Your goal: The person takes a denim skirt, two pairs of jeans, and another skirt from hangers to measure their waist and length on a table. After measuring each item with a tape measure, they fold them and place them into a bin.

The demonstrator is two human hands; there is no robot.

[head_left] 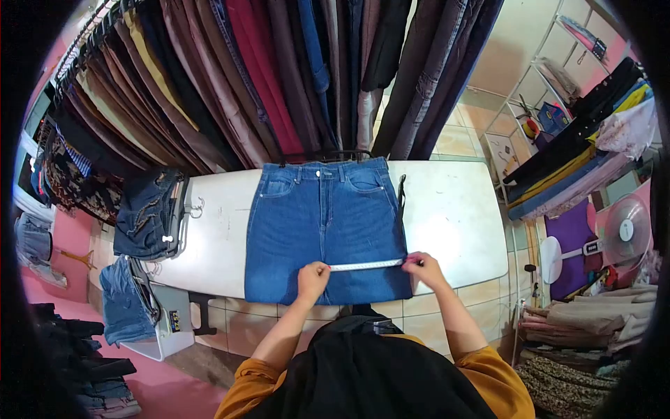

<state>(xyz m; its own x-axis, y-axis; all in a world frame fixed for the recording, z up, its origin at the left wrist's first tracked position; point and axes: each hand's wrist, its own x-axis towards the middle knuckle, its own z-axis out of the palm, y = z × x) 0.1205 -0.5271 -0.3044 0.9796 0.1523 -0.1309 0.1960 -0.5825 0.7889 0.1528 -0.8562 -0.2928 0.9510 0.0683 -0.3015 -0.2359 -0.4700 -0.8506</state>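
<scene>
A pair of blue jeans lies flat on the white table, waistband at the far side, its lower part at the near edge. Across one leg stretches a white measuring tape. My left hand pinches the tape's left end near the middle of the jeans. At the outer edge of that leg, my right hand is closed on the other end. A black hanger shows just beyond the waistband. Along the jeans' right side lies a thin black strap.
Trousers hang in a dense row behind the table. Folded jeans on hangers lie at its left end, with more denim over a white bin. A fan and stacked clothes stand right.
</scene>
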